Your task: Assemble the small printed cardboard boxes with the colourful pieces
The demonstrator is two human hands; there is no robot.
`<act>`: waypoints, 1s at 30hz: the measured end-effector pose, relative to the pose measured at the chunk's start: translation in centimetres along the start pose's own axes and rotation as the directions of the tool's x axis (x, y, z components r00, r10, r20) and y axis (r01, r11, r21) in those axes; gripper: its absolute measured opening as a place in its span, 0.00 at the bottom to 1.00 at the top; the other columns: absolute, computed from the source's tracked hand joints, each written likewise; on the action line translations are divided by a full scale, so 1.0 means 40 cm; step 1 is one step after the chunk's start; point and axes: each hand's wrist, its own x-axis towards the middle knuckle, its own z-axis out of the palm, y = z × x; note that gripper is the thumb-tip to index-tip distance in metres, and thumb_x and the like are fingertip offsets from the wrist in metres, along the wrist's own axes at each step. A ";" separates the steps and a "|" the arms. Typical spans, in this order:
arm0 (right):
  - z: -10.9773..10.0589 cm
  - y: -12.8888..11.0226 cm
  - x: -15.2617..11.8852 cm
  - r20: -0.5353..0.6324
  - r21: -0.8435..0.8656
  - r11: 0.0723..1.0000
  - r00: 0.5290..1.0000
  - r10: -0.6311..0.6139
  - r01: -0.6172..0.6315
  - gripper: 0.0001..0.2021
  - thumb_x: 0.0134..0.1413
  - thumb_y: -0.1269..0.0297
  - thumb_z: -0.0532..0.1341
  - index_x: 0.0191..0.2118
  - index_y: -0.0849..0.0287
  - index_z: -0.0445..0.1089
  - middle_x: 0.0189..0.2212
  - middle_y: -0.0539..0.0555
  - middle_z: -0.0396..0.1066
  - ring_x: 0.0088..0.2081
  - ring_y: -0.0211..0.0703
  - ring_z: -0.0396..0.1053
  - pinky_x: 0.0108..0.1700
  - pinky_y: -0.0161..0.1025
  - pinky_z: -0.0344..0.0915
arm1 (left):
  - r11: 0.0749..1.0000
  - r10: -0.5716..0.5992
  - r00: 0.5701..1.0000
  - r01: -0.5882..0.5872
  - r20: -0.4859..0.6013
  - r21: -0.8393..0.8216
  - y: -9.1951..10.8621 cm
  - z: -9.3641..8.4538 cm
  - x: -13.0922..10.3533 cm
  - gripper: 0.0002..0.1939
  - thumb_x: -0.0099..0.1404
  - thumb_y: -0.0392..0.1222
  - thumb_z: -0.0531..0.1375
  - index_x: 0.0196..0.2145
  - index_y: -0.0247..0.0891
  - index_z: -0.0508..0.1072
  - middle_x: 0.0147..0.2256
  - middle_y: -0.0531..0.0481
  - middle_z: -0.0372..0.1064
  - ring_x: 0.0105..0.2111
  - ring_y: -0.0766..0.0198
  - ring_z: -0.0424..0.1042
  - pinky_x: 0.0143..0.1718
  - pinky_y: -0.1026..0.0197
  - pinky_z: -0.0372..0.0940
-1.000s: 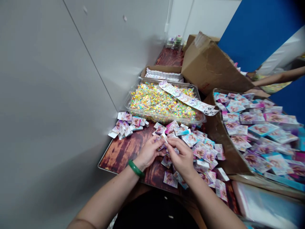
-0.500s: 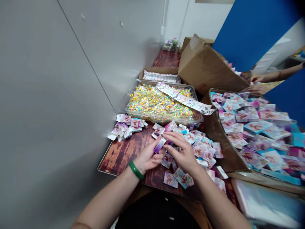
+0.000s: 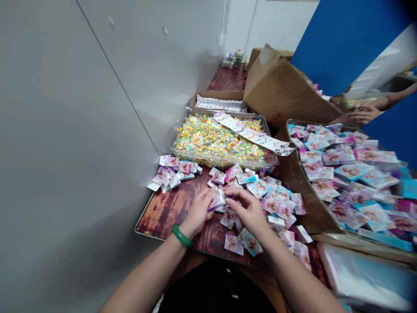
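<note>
My left hand [image 3: 197,211], with a green bangle at the wrist, grips a small printed cardboard box [image 3: 217,200] in white and purple. My right hand [image 3: 248,211] is at the right end of that box, its thumb and fingers pinched in at the edge; what exactly the fingertips grasp is partly hidden. Around and under both hands, many similar small boxes [image 3: 257,188] with a hand picture lie in a loose heap. A smaller group of small boxes [image 3: 169,174] lies to the left by the grey wall.
Beyond my hands stands a clear plastic tub [image 3: 224,163] of colourful bead packets, a printed strip [image 3: 254,134] across it. A carton [image 3: 293,187] full of small boxes stands right, beside plastic bags [image 3: 361,274]. Behind a tilted carton [image 3: 280,91] is another person's hand [image 3: 365,113].
The small box has turned in my left hand, from its narrow purple side to its printed broad face. The other person's hand has shifted.
</note>
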 end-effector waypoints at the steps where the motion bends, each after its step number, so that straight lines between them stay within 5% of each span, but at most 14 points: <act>1: 0.002 -0.004 0.002 -0.005 0.094 0.989 0.994 0.112 -0.112 0.06 0.51 0.62 0.64 0.35 0.56 0.72 0.36 0.55 0.74 0.40 0.46 0.71 0.44 0.47 0.68 | 0.996 0.078 0.997 -0.077 -0.016 0.047 0.006 0.001 -0.002 0.18 0.57 0.55 0.61 0.29 0.35 0.69 0.16 0.60 0.55 0.12 0.77 0.48 0.12 0.71 0.42; 4: 0.002 -0.017 0.007 0.088 0.291 0.900 0.946 0.313 -0.325 0.11 0.43 0.60 0.68 0.33 0.58 0.71 0.29 0.51 0.72 0.31 0.40 0.71 0.36 0.39 0.69 | 0.966 0.217 0.976 -0.211 -0.026 0.152 0.017 -0.001 -0.007 0.17 0.56 0.55 0.61 0.29 0.35 0.71 0.18 0.58 0.58 0.15 0.75 0.52 0.16 0.69 0.47; 8: -0.007 -0.033 0.014 0.163 0.350 0.839 0.909 0.383 -0.416 0.12 0.40 0.61 0.69 0.32 0.58 0.71 0.27 0.49 0.71 0.30 0.37 0.69 0.35 0.37 0.68 | 0.908 0.319 0.948 -0.301 -0.014 0.290 0.018 -0.010 -0.009 0.15 0.59 0.52 0.60 0.30 0.36 0.74 0.23 0.54 0.65 0.22 0.70 0.59 0.24 0.68 0.54; 21: -0.013 -0.054 0.019 0.232 0.466 0.738 0.872 0.430 -0.488 0.12 0.37 0.63 0.69 0.31 0.59 0.68 0.25 0.47 0.66 0.25 0.35 0.66 0.26 0.35 0.70 | 0.857 0.418 0.908 -0.390 -0.012 0.338 0.027 -0.001 -0.001 0.07 0.58 0.44 0.62 0.29 0.38 0.76 0.29 0.50 0.69 0.32 0.63 0.64 0.36 0.66 0.57; 30: -0.004 -0.054 0.021 0.200 0.380 0.796 0.882 0.427 -0.471 0.10 0.38 0.65 0.67 0.28 0.58 0.65 0.24 0.45 0.64 0.23 0.34 0.64 0.24 0.34 0.68 | 0.777 0.463 0.885 -0.430 0.045 0.460 0.026 -0.006 -0.005 0.06 0.60 0.42 0.60 0.31 0.39 0.75 0.30 0.50 0.69 0.32 0.62 0.65 0.37 0.65 0.57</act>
